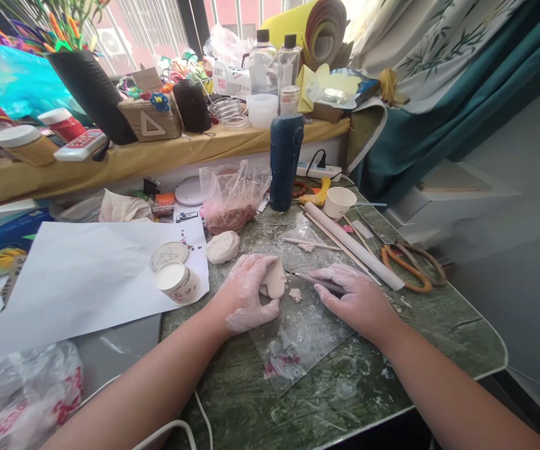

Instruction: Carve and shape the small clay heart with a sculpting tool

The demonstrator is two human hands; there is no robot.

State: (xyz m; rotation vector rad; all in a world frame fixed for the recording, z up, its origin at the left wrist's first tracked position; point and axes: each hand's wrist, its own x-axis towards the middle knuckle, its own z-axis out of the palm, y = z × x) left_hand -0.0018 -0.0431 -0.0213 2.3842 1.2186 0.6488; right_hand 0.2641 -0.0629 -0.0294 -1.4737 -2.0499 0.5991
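White powder coats both hands. My left hand (pixel 251 290) is curled around a pale lump of clay (pixel 275 280), thumb below and fingers over the top. In my right hand (pixel 352 294) is a slim sculpting tool (pixel 319 281), its thin dark tip pointing left at the edge of the lump, close to it; whether it touches I cannot tell. Small clay crumbs (pixel 295 294) lie between the two hands. Under them a clear plastic sheet (pixel 298 350) is spread on the table. A larger flattened ball of clay (pixel 223 247) rests just behind my left hand.
A white tub (pixel 177 281) stands on white paper (pixel 87 275) at the left. Behind are a bag of reddish clay (pixel 227 215) and a dark blue flask (pixel 285 165). To the right lie a rolling pin (pixel 354 247), scissors (pixel 413 269) and a paper cup (pixel 339 202).
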